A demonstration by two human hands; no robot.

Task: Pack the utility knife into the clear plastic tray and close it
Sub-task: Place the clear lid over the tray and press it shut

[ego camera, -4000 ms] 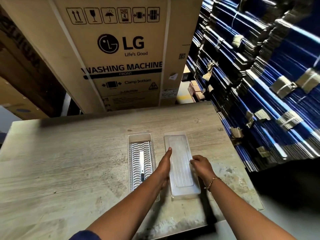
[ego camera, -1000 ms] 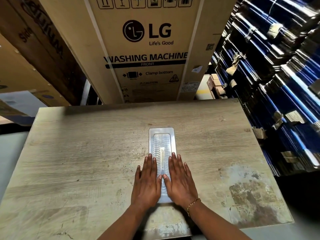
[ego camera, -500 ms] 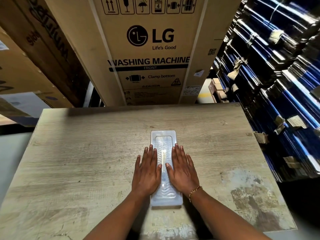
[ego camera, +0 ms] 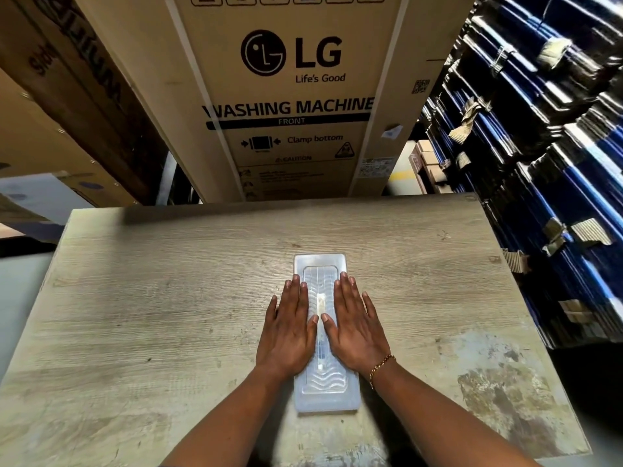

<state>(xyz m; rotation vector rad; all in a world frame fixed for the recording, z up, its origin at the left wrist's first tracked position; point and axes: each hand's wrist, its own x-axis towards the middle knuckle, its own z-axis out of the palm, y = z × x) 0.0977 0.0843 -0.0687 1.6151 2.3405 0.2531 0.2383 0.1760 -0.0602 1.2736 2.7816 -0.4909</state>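
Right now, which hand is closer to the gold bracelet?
Right. The bracelet sits on the wrist just behind the right hand, which lies flat on the right side of the tray. The left hand lies flat on the tray's left side, farther away.

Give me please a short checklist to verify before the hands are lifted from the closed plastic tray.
1. Lid on the clear plastic tray: ok, it covers the tray from end to end.
2. Utility knife inside: ok, a pale strip shows through the lid, along the middle.
3. Left hand flat on the left edge, fingers open: ok.
4. Right hand flat on the right edge, fingers open: ok.
5. Edges snapped shut all around: cannot tell, the hands hide both long sides.
6. Tray lying flat on the wooden table, away from its edges: ok.
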